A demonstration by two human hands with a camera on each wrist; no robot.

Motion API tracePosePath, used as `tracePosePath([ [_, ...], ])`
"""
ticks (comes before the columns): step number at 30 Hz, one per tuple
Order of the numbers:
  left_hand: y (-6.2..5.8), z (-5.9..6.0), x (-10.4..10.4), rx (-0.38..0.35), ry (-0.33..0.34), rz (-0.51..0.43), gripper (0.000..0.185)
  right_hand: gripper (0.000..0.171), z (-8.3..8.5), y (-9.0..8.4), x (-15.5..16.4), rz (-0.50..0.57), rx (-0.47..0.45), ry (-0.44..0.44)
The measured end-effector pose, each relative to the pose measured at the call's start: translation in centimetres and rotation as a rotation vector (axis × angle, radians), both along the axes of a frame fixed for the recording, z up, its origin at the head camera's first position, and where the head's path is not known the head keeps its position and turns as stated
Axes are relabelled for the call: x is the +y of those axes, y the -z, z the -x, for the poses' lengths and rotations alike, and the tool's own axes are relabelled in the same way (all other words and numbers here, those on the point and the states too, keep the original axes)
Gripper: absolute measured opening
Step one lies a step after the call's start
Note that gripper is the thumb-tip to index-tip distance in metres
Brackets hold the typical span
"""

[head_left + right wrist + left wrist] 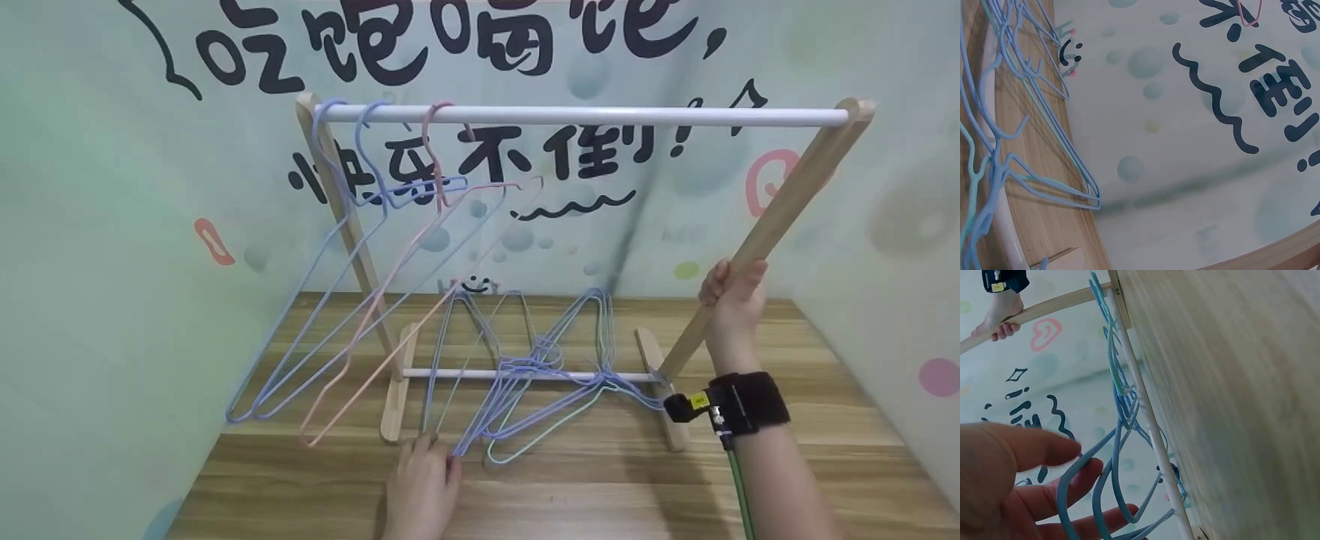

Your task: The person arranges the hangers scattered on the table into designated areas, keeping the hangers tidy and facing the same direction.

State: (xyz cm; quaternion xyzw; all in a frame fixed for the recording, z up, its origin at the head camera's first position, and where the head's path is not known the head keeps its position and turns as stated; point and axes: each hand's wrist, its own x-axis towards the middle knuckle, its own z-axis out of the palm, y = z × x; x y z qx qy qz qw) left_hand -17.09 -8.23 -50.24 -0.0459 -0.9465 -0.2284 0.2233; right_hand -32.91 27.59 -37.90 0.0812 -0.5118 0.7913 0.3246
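Observation:
A wooden clothes rack with a white top rod (600,115) stands on the floor boards. My right hand (736,311) grips its slanted right post (787,195) about halfway up. Low at the front, my left hand (424,484) is at the corners of blue wire hangers (517,375) that lie tangled over the white lower rod (465,373). In the left wrist view, a blue hanger wire (1064,489) passes between thumb and index finger, with fingers behind further wires. Two blue hangers (300,281) and a pink hanger (375,311) hang from the top rod's left end.
A pale green hanger (525,448) lies among the blue ones. Wooden feet (394,409) carry the rack at both sides. Behind it stands a light printed wall (675,247), with side walls left and right. The right wrist carries a black strap (757,405) and green cable.

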Motion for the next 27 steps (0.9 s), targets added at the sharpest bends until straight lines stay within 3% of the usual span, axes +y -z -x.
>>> tracePosePath([
  [4,-0.25,-0.16,0.08,-0.04,-0.012,0.059,0.009,0.059,0.02,0.01,-0.04,0.005,-0.002,-0.003],
  [10,-0.3,-0.23,-0.01,-0.036,0.008,0.066,0.016,0.06,0.15,0.03,0.05,-0.012,-0.009,-0.025],
  [14,-0.03,-0.18,0.03,-0.032,0.026,0.128,0.01,0.062,0.32,0.07,0.09,-0.007,0.003,-0.03],
  [19,0.11,-0.1,0.12,0.003,0.037,0.185,0.011,0.063,0.46,0.07,0.14,0.009,0.011,-0.024],
  [27,0.3,0.18,0.31,0.096,0.002,0.158,0.007,0.061,0.54,0.09,0.2,-0.019,0.013,-0.015],
])
